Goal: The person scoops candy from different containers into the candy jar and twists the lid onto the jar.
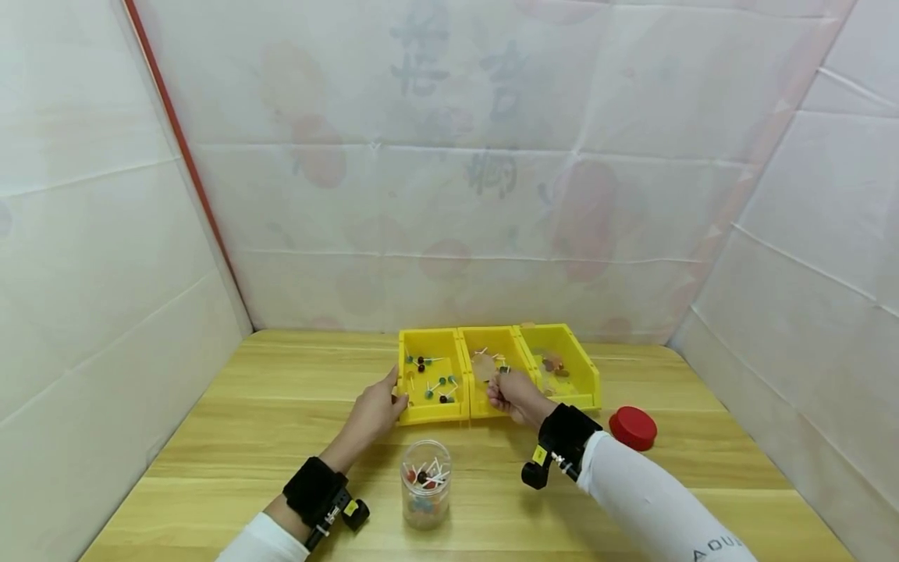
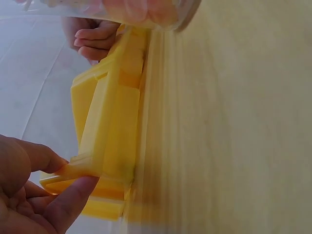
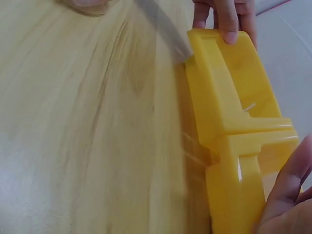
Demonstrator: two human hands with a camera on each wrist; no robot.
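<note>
Three yellow bins stand side by side on the table. My left hand (image 1: 377, 407) pinches the outer wall of the left bin (image 1: 463, 417) between thumb and fingers, as the left wrist view shows. Small lollipops (image 1: 442, 381) with teal and dark heads lie inside that bin. At the front of the middle bin (image 1: 485, 407), my right hand (image 1: 516, 394) has curled fingers. Whether they hold anything is hidden. A pale round piece (image 1: 483, 367) and white sticks lie beside those fingers. The right bin (image 1: 588, 382) contains several brownish pieces (image 1: 555, 364).
An uncapped clear jar (image 1: 425, 503) holding red, dark and blue lollipops stands on the wooden table (image 1: 246, 437), in front of the bins. To their right lies a red lid (image 1: 634, 428). White cloth walls (image 1: 435, 234) rise behind and on both sides.
</note>
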